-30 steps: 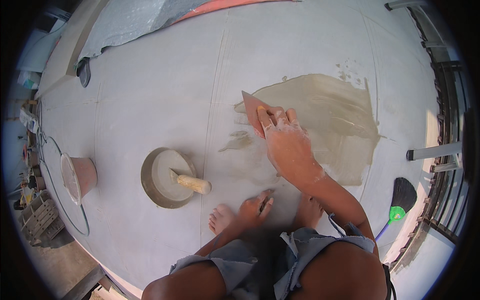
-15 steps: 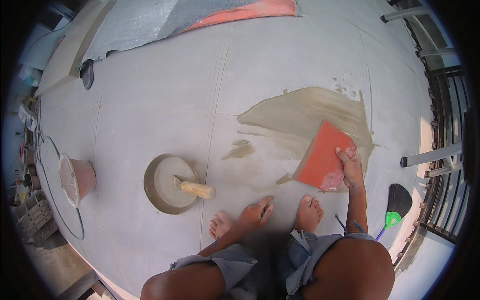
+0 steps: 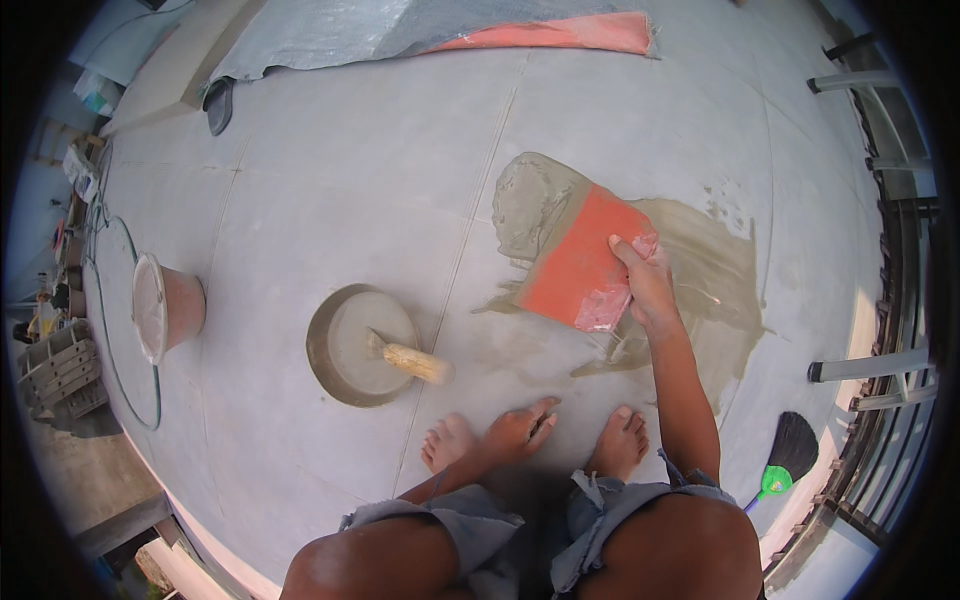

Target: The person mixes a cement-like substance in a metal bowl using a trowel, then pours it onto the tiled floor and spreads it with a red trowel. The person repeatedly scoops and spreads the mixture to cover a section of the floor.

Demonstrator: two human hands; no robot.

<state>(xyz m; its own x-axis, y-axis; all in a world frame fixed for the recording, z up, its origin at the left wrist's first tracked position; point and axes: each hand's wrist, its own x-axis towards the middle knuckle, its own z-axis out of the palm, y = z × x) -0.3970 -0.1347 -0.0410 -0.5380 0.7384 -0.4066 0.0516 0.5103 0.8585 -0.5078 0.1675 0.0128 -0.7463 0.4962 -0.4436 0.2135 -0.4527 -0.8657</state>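
Bare slab (image 3: pixel 330 190) around right hand (image 3: pixel 645 280) gripping orange trowel (image 3: pixel 575 262).

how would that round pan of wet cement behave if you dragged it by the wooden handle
The round pan looks nearly full of grey mix, so probably heavy. Being wide and shallow, it should slide, not tip. The wooden handle belongs to a loose tool resting inside, so it would likely lift out.

An orange-red float (image 3: pixel 578 272), smeared pale grey at its lower edge, is showing against wet grey-brown mortar (image 3: pixel 700 280) on a light grey floor (image 3: pixel 330 200). A grey-filled pan (image 3: pixel 355 345) is holding a tan-handled trowel (image 3: pixel 415 362); a terracotta bucket (image 3: pixel 165 305) and a green-necked black broom (image 3: pixel 785 455) are lying nearby.
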